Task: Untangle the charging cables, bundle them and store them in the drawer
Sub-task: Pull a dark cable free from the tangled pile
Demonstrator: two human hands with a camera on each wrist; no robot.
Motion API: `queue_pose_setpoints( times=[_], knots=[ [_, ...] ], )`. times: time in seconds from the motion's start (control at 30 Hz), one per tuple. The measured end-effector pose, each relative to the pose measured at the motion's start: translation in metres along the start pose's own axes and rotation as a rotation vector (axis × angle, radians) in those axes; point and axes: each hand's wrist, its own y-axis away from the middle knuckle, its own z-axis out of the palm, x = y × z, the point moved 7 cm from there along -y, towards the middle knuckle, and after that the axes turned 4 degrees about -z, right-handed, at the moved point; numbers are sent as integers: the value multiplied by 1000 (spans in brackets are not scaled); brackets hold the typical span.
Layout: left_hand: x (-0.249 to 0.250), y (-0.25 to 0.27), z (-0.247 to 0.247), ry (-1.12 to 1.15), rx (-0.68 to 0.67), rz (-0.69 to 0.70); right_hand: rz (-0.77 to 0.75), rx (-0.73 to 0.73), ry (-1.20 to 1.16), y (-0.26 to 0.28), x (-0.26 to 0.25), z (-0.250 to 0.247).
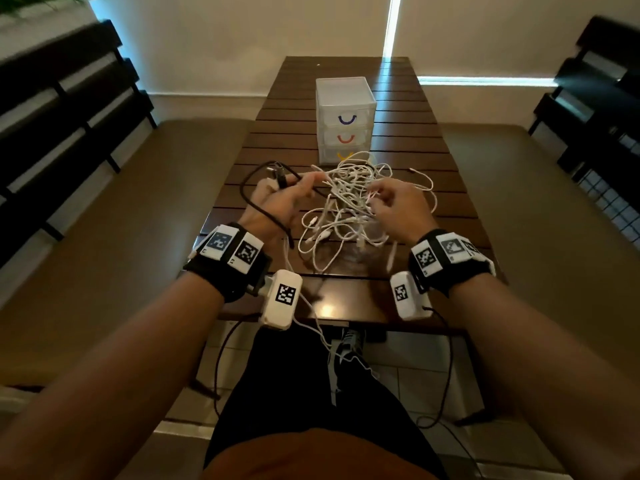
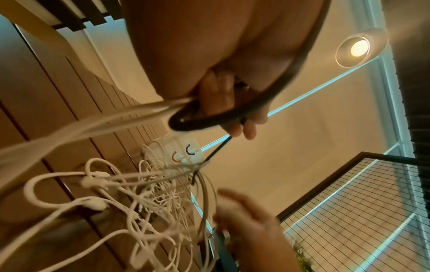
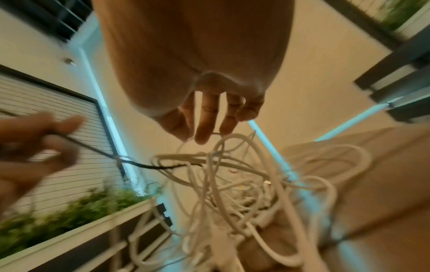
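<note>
A tangle of white charging cables point(image 1: 346, 209) lies mid-table, in front of a small white three-drawer unit point(image 1: 346, 109) whose drawers are all closed. My left hand point(image 1: 277, 202) grips a black cable point(image 1: 243, 188), its plug sticking up above the fingers. In the left wrist view those fingers point(image 2: 223, 103) curl round the black cable point(image 2: 186, 125), which runs taut into the white tangle point(image 2: 151, 202). My right hand point(image 1: 394, 202) hovers over the tangle's right side. Its fingertips point(image 3: 204, 132) pinch a thin white strand, and the tangle point(image 3: 232, 184) hangs blurred below.
The slatted dark wooden table point(image 1: 346, 289) is narrow, with cushioned benches on the left point(image 1: 138, 237) and right point(image 1: 554, 220). Black slatted backrests point(image 1: 69, 116) stand at both sides. The drawer unit point(image 2: 184, 152) shows blue and red handles just behind the cables.
</note>
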Motion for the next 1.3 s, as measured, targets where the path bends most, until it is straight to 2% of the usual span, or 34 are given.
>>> queue_pose_setpoints(
  times=[0.13, 0.2, 0.3, 0.37, 0.43, 0.5, 0.57, 0.63, 0.73, 0.8, 0.83, 0.93, 1.0, 1.07, 1.1, 1.23, 1.3],
  knots=[
    [13, 13, 24, 20, -89, 41, -261, -160, -183, 4, -71, 8],
    [15, 16, 26, 41, -97, 50, -278, -235, -253, 4, -71, 18],
    [20, 19, 20, 167, -76, 63, -206, -326, -65, 1, -36, 35],
    [25, 17, 14, 158, -96, 136, -92, -305, 30, -1, 0, 36],
    [29, 12, 5, 174, -116, 191, 10, -248, 30, -3, 28, 30],
    [30, 11, 2, 172, -154, 207, 49, -226, -8, -3, 38, 22],
    [30, 14, 10, 160, -250, 216, 29, -226, -75, -4, 30, 15],
    [21, 13, 18, 142, -317, 150, -37, -197, -124, -6, 14, 6],
    [1, 10, 34, 219, -480, 23, -140, -95, -121, -11, -4, -5],
    [-12, 7, 47, 283, -585, -27, -144, -4, -171, -12, -9, -16],
    [-16, 5, 50, 255, -550, -15, -149, 51, -213, -12, -12, -24],
    [-18, -6, 52, -119, -220, 177, -172, 168, -330, -11, -15, -42],
    [-17, -11, 58, -150, -91, 233, -183, 57, -443, -9, -26, -41],
    [-17, -16, 64, -103, -58, 220, -243, -89, -576, -5, -43, -38],
    [-19, -21, 67, -129, -65, 213, -268, -95, -604, -3, -51, -43],
    [-44, -31, 75, -327, -183, 117, -335, 54, -675, -1, -60, -66],
    [-50, -31, 70, -341, -167, 105, -271, 75, -671, 3, -54, -57]
  ],
)
